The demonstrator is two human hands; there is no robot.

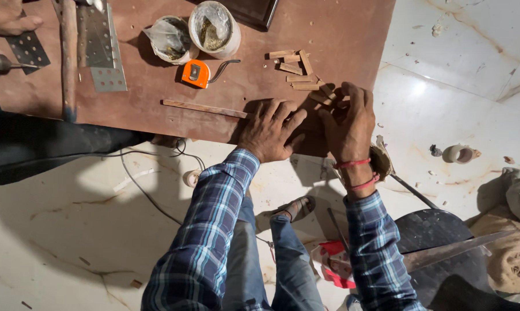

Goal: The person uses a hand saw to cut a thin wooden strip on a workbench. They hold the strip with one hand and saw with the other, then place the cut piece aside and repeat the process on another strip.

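Wooden strip lies flat near the board's front edge, its right end under our left hand, which presses down with fingers spread and closes on nothing. Our right hand rests just beside it at the board's front right corner, fingers reaching into the small wooden blocks; we cannot tell whether it pinches one. Behind the strip sit two plastic tubs, perforated metal brackets and an orange tape measure.
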